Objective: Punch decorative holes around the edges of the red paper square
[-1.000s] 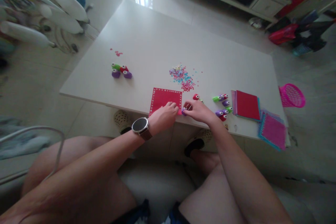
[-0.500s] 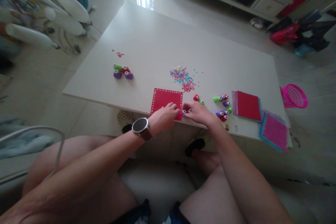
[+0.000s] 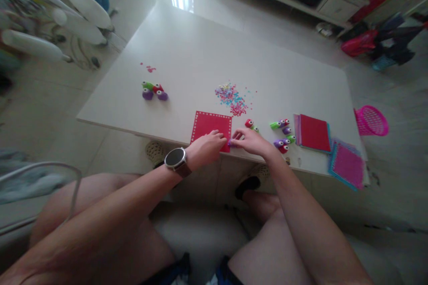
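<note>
Red paper square (image 3: 210,124), hole-bordered, lies at the bench's (image 3: 187,58) near edge; left hand (image 3: 209,146) laid flat upon it, right hand (image 3: 250,140) gripping a small purple punch (image 3: 230,143) by its right side. Likely light, thin, easily creased; best pressed flat-fingered, inside the perforated rim

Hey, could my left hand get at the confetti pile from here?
Probably yes: the left hand rests on the red punched sheet, and nothing upright appears to stand between it and the confetti pile.
</note>
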A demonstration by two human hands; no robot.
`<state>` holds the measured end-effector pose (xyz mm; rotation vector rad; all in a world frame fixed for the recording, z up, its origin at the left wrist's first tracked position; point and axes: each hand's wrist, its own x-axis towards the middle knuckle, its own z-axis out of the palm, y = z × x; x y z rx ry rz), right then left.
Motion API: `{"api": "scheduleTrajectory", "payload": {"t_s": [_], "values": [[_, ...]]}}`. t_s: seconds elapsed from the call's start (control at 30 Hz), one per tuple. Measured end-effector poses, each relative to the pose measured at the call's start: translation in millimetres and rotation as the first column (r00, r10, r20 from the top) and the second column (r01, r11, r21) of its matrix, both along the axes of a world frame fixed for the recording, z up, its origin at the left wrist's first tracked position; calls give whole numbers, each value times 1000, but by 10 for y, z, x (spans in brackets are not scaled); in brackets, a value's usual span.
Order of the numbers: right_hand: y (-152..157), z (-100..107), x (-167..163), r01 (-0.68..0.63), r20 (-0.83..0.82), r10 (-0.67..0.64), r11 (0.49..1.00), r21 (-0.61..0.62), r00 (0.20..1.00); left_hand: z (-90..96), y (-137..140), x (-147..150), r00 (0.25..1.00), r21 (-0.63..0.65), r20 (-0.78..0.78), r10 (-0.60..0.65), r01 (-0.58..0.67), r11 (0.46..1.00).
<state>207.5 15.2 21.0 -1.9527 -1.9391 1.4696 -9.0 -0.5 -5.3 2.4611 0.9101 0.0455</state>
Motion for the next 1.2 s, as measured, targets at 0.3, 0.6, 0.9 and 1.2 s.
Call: {"api": "scheduleTrajectory", "payload": {"t_s": [0.3, 0.6, 0.9, 1.2], "values": [[68, -52, 0, -18, -19, 19, 999, 51, 1000, 46, 45, -105, 997, 31, 37, -60, 59, 998], [35, -121, -74, 23, -37, -19, 992, 125, 999, 81, 30, -84, 1000, 7, -1, -31, 31, 999], [77, -121, -146, 31, 109, -41, 995, 100, 993, 83, 94, -105, 994, -4, -63, -91, 91, 996], [88, -68, -284, 26, 225, -55, 991, 129, 973, 76, 135, -46, 992, 35, -94, -85, 88, 995]]}}
